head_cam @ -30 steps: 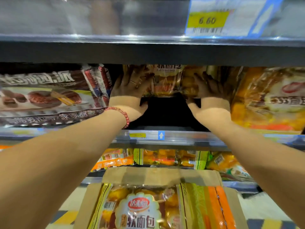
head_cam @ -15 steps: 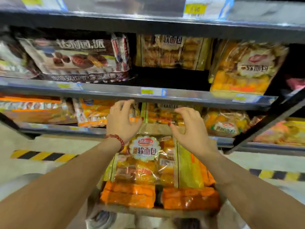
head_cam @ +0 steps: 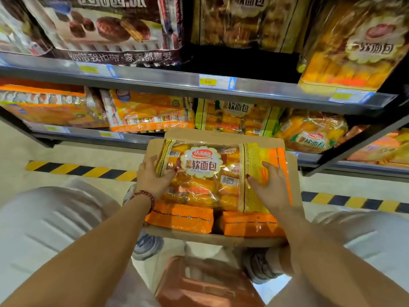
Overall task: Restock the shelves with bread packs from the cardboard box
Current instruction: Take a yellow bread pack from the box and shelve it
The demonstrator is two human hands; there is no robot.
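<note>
A person crouches over an open cardboard box (head_cam: 221, 239) on the shop floor, both hands on the topmost bread pack (head_cam: 203, 176) inside it. The left hand (head_cam: 152, 177) is curled over the pack's left edge, thumb on the clear film, gripping it; the right hand (head_cam: 269, 187) lies with fingers spread on the yellow strip at the pack's right side, pressing against the pack without closing round it. The pack lies flat, label up, on other orange-ended packs (head_cam: 180, 218) stacked in the box. Directly beyond the box runs the lower shelf (head_cam: 73, 130), full of similar yellow and orange packs; above the box the upper shelf (head_cam: 168, 82) shows a dark gap (head_cam: 239, 63) between a chocolate pie pack (head_cam: 106, 29) to the box's upper left and a yellow bread pack (head_cam: 354, 47) to its upper right, with one pack standing at the back of the gap. The step in hand appears to be lifting this pack clear. To do it well, both hands should slide under or clamp the two side edges evenly, so the soft loaves are not squeezed and the slick film does not slip; the pack should rise level, clear the box's raised back flap (head_cam: 223, 135), and go label-forward into the gap above, stood upright in front of the one already there
</note>
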